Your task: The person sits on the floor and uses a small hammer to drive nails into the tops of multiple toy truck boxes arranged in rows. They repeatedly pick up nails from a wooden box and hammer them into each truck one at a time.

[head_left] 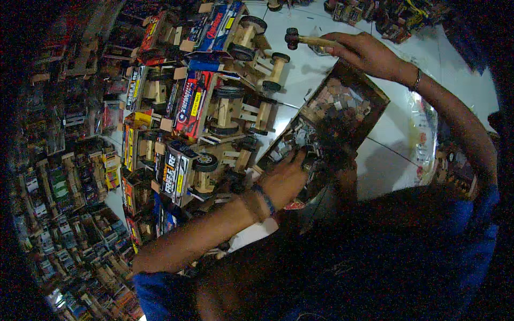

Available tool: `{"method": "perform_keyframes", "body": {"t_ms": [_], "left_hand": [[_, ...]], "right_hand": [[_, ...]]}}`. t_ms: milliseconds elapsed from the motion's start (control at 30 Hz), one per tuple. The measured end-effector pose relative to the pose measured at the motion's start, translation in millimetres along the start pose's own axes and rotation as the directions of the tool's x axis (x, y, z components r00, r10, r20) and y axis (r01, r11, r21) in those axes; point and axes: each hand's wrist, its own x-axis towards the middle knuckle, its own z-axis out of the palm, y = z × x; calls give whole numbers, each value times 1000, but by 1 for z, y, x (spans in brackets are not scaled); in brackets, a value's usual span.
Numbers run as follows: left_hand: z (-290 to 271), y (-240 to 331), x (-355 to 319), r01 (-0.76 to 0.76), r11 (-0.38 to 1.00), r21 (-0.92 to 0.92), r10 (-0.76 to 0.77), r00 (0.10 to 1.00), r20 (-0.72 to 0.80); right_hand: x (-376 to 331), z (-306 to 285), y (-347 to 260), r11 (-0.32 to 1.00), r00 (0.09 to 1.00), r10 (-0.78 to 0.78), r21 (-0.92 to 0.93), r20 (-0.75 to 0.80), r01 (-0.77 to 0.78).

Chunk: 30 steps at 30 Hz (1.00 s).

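My right hand point(361, 52) grips a small hammer point(315, 40) by its wooden handle, above the far end of a wooden box. The dark double-faced hammer head points left. My left hand point(284, 179) reaches down into the near part of the wooden box point(382, 100), among small dark and pale pieces. Its fingers are curled and partly hidden, and I cannot make out what lies between them. Small pale wood pieces point(341, 101) fill the far part of the box. Left of it stand wooden toy trucks point(195, 104) with colourful printed sides and black wheels.
Many more toy trucks point(64, 182) stand in rows at the far left. A loose wheeled axle block point(276, 71) is near the trucks' wheels. Beneath everything is a white tiled floor point(385, 155). More parts point(396, 21) lie at the far right, and clear plastic point(423, 134) is by my right arm.
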Motion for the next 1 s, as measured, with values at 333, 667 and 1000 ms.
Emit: {"method": "perform_keyframes", "body": {"t_ms": [333,667,1000], "left_hand": [[72,-47,41,78,973,218,-47,989,-141],[36,-9,14,62,997,55,-41,948,-316],[85,-13,85,-103,993,-58,88,974,-207]], "right_hand": [[5,31,29,996,1000,7,89,28,-10],[11,39,12,994,993,102,42,55,-104],[11,39,3,994,998,56,89,40,-59]]}}
